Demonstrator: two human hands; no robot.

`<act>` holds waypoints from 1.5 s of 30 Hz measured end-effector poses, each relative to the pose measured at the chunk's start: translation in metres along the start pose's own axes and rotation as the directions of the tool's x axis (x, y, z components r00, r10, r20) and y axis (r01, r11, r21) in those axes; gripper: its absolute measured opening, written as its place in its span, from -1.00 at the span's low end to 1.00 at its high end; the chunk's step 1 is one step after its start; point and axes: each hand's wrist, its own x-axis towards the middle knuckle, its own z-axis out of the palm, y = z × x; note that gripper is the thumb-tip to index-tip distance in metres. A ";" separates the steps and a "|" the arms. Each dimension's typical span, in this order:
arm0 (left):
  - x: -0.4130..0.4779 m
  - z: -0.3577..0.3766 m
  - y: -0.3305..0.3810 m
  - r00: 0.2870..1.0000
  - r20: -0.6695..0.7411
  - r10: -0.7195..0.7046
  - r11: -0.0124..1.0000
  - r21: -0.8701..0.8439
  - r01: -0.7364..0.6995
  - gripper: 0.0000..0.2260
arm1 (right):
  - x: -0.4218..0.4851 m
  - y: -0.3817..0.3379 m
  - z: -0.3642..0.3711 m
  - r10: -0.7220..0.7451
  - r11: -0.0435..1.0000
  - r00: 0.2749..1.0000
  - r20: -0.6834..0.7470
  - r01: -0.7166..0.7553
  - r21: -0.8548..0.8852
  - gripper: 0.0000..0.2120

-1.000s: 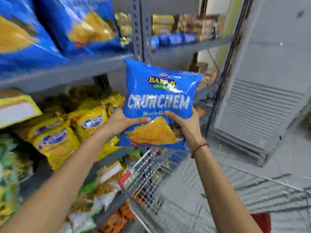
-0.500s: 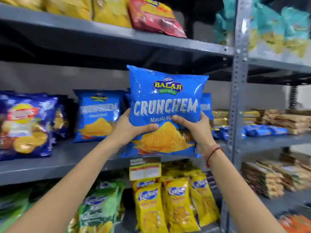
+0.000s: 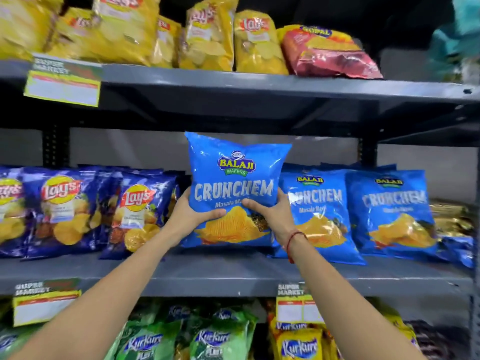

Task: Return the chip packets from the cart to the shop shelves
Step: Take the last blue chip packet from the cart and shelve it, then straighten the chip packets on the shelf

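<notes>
A light blue Crunchem chip packet [image 3: 235, 175] stands upright at the middle shelf [image 3: 207, 276], in the gap between dark blue Lay's packets [image 3: 140, 211] and two matching Crunchem packets [image 3: 322, 211]. My left hand [image 3: 193, 214] grips its lower left side with the thumb across the front. Its lower right side is gripped by my right hand [image 3: 270, 213]. The packet's bottom edge sits at or just above the shelf surface; I cannot tell if it touches. The cart is out of view.
Yellow Lay's packets [image 3: 207, 35] and a red packet [image 3: 327, 53] fill the top shelf. Green and yellow Kurkure packets [image 3: 215, 339] lie on the shelf below. Price tags [image 3: 62, 84] hang on the shelf edges. Gold packets [image 3: 452, 219] sit at the far right.
The view has swung from the cart and aisle onto the shelves. Both hands have carried the packet up and forward into the gap on the middle shelf, beside the matching packets.
</notes>
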 end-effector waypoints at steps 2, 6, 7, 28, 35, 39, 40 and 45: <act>0.006 -0.001 -0.016 0.999 -0.008 -0.038 0.999 -0.018 0.038 -0.35 | 0.007 0.013 0.007 0.025 1.000 1.000 0.013 -0.025 0.010 -0.54; 0.012 0.000 -0.043 0.995 -0.011 -0.099 0.994 -0.050 0.099 -0.38 | 0.015 0.037 0.014 0.070 0.997 0.997 0.036 -0.069 -0.019 -0.58; 0.015 0.001 -0.047 0.994 -0.005 -0.108 0.993 -0.055 0.107 -0.38 | 0.016 0.043 0.014 0.073 0.997 0.997 0.029 -0.073 -0.031 -0.58; -0.050 -0.048 -0.017 0.897 -0.181 0.404 0.795 0.555 -0.246 -0.51 | -0.017 0.013 0.098 -0.332 0.857 0.933 -0.138 0.237 -0.458 -0.38; -0.079 -0.145 -0.046 0.928 -0.138 0.347 0.559 0.825 -0.087 -0.46 | -0.025 0.027 0.175 0.158 0.923 0.942 0.296 -0.034 -0.384 -0.15; -0.096 -0.178 -0.064 0.969 -0.136 0.206 0.460 0.887 0.027 -0.42 | -0.024 0.045 0.201 0.261 0.927 0.920 0.291 -0.155 -0.343 -0.05; -0.099 -0.183 -0.068 0.977 -0.126 0.175 0.441 0.897 0.037 -0.44 | -0.024 0.049 0.205 0.280 0.928 0.916 0.287 -0.181 -0.326 -0.05; -0.112 -0.197 -0.084 0.983 -0.123 0.135 0.408 0.911 0.058 -0.36 | -0.025 0.058 0.223 0.222 0.949 0.944 0.243 -0.152 -0.275 -0.17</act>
